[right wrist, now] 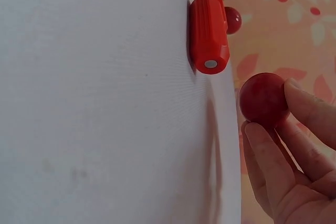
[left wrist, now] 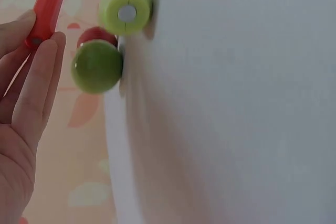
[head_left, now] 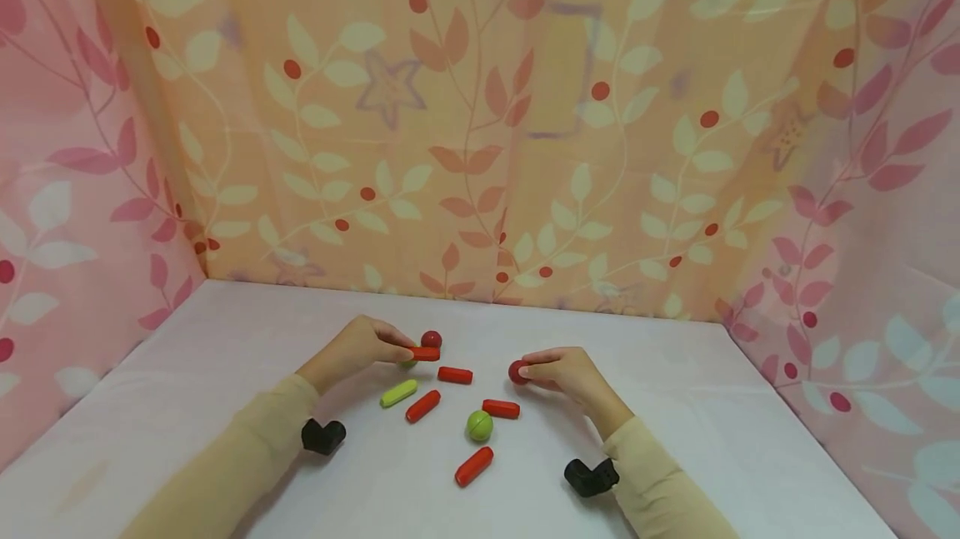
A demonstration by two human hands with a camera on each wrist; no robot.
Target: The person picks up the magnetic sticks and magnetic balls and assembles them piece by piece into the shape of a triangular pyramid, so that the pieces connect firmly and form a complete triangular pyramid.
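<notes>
Beige sleeves (head_left: 225, 456) lie nearest my head camera, reaching in from near left and near right, so the hands work from opposite sides of the scattered pieces. On the far left, the left hand (head_left: 356, 349) pinches a red stick (left wrist: 48, 6) by one end between thumb and fingers, leaving its other end free. My left wrist view shows it apart from the table. On the right, the right hand (head_left: 570, 374) pinches a red ball (right wrist: 264, 99) in its fingertips, a light hold that leaves much of the ball bare.

By the held stick sit a green ball (left wrist: 97, 66) and a second red ball (head_left: 431, 338). Between the hands, four loose red sticks (head_left: 474, 466) and a yellow-green stick (head_left: 398, 393) lie flat, probably because that rests steadiest. A lighter green ball (head_left: 480, 425) sits just beside one; I can't tell whether they touch. White table (head_left: 262, 306) and floral curtain (head_left: 480, 106) lie beyond.
</notes>
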